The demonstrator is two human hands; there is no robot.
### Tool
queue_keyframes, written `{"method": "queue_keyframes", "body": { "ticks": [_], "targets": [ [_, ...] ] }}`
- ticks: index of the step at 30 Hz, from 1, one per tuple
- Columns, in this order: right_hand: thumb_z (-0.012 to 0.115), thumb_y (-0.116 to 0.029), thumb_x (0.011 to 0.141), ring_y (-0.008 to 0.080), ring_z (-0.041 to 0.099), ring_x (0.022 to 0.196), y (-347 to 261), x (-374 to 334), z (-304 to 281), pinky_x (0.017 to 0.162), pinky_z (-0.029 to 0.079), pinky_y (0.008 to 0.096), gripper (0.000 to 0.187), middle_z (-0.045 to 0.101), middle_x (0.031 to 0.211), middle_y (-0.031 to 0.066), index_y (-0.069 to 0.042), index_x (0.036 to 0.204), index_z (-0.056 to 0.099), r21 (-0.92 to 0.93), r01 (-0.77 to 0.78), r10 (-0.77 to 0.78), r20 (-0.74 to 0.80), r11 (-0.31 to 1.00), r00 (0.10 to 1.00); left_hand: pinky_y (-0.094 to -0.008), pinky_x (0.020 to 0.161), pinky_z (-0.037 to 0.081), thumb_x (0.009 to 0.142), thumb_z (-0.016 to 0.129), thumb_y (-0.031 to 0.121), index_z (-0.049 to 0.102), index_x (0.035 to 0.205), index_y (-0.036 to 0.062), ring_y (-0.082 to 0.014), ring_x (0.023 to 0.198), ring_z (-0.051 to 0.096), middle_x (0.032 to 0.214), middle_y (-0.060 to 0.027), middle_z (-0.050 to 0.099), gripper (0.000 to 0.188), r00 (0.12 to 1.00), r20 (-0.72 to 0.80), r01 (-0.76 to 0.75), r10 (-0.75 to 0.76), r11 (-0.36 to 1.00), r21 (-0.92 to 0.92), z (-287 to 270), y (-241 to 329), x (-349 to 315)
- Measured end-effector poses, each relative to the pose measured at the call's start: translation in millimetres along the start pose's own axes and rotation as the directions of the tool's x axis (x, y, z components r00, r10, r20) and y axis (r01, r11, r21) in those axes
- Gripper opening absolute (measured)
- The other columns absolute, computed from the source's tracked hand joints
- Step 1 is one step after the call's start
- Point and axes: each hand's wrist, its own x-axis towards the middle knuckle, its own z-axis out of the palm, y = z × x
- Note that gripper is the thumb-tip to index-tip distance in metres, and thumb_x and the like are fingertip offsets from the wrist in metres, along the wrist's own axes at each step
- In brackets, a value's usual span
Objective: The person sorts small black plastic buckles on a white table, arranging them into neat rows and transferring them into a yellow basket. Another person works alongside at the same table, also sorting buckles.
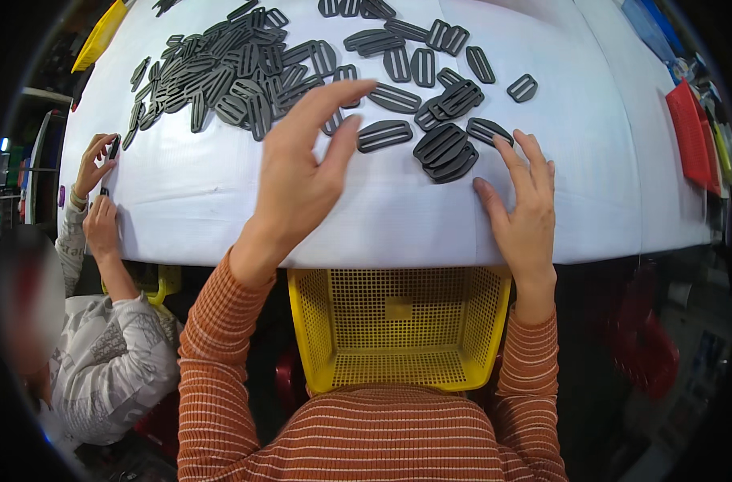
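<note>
Where right grip (527, 213) ends, buckle (486, 130) lies.

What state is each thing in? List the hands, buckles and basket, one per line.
Left hand: open, thumb and forefinger apart.
Right hand: open, fingers spread.
Small buckle stack: several black buckles, overlapping.
Large buckle pile: loosely heaped, overlapping.
Far-right buckle: lying flat, apart from the others.
Yellow basket: upright, open-topped.

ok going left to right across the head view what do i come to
co-worker's upper hand → your left hand → small pile of dark slotted buckles → your right hand → red container
</note>
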Motion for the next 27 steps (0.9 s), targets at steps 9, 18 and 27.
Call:
{"method": "queue_keyframes", "body": {
  "ticks": [9, 18, 27],
  "targets": [
    [0.072, -0.02, 0.084, 0.0268, 0.048, 0.131, -51, -12, 13, 0.115, 0.022, 0.0604, 0.035, 0.06, 0.13, 0.0039, -0.011, 0.117, 0.068, 0.074, 0.244, -0.25, 0.097, 0.967, 0.963, -0.0384, 0.088, 0.049, 0.085, 0.064, -0.001, 0.067, 0.118, 0.0017, -0.0304, 0.101, 0.061, 0.116, -0.0115, 0.067, 0.033, 0.985, 0.054, -0.171, 0.163, 0.897, 0.409, 11, -11, -26],
    [0.072, -0.02, 0.085, 0.0252, 0.049, 0.132, -35, -33, -9, 0.118, 0.012, 0.0602, 0.03, 0.064, 0.128, -0.0001, -0.012, 0.114, 0.071, -0.044, 0.232, -0.224, 0.127, 0.972, 0.966, -0.0363, 0.083, 0.046, 0.081, 0.067, 0.001, 0.069, 0.115, 0.0044, -0.0252, 0.101, 0.06, 0.118, -0.0035, 0.068, 0.034, 0.969, 0.195, -0.244, 0.152, 0.701, 0.67, -2, -9, -43],
    [0.072, -0.016, 0.084, 0.0256, 0.052, 0.128, -49, -14, 1, 0.117, 0.017, 0.0585, 0.026, 0.067, 0.121, -0.0005, -0.01, 0.11, 0.073, 0.035, 0.275, -0.277, 0.07, 0.961, 0.958, -0.034, 0.079, 0.046, 0.076, 0.071, -0.001, 0.072, 0.111, 0.0064, -0.0244, 0.091, 0.06, 0.114, -0.0031, 0.069, 0.037, 0.991, 0.075, -0.132, 0.108, 0.788, 0.601, -11, 13, -85]
  ]
}}
